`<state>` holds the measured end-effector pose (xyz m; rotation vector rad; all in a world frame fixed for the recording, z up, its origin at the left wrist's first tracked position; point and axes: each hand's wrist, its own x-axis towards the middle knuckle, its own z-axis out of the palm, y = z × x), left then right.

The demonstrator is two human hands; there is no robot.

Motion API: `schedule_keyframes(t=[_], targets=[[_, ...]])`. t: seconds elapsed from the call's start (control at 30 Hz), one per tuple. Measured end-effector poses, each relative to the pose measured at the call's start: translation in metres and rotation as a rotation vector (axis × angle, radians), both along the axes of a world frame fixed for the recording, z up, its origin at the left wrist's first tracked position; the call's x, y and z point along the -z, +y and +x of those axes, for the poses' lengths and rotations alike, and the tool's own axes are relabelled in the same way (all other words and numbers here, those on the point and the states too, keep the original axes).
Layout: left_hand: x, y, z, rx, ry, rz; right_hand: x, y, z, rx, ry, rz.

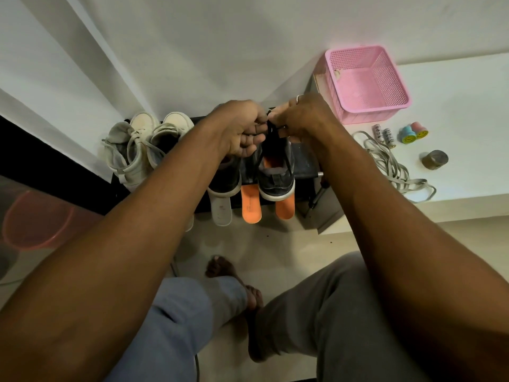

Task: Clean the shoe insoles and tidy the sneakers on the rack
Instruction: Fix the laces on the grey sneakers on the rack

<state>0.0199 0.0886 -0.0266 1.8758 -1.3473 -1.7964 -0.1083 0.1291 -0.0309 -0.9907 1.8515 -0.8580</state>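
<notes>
Sneakers [276, 177] stand in two pairs, toes to the wall, on the low black rack [305, 161]: a pale pair [132, 155] at the left end and a dark pair [225, 177] in the middle. Just right of the rack runs a white surface [454, 106], with a pink basket [366, 84] near its back corner. Far left on the floor [248, 244] sits a reddish tub [35, 219], blurred.

Both forearms reach over the rack. The left hand [239, 130] and the right hand [300, 119] meet above the right-hand dark shoe. Their fingers are curled, and between them they pinch a black lace [271, 129] over its tongue. The right hand wears a ring [299, 97].

Two orange insoles [251, 206] jut out over the rack's front edge, one between the dark shoes and one from under the heel of the right-hand one. Orange also shows inside that shoe. A white insole [221, 210] juts out from under the left dark shoe.

On the surface, near the basket, lies a loose tangle of grey laces [394, 166]. Beside it are a roll of tape [434, 159], two batteries [384, 135], and two small smiley stamps [413, 132], one blue and one pink.
</notes>
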Motion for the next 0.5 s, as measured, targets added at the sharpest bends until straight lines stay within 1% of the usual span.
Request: schedule_keyframes(t=[0.07, 0.17, 0.37, 0.5], targets=[[-0.002, -0.001, 0.000, -0.009, 0.037, 0.019, 0.000, 0.003, 0.000, 0.026, -0.044, -0.024], [-0.001, -0.002, -0.002, -0.021, 0.056, 0.011, 0.003, 0.002, 0.002, 0.039, -0.011, -0.064], [-0.001, -0.005, -0.003, -0.086, 0.050, -0.028, 0.011, -0.001, 0.004, 0.030, 0.009, -0.117], [0.002, -0.008, -0.006, -0.077, 0.020, -0.068, 0.013, -0.001, 0.004, 0.030, 0.040, -0.176]])
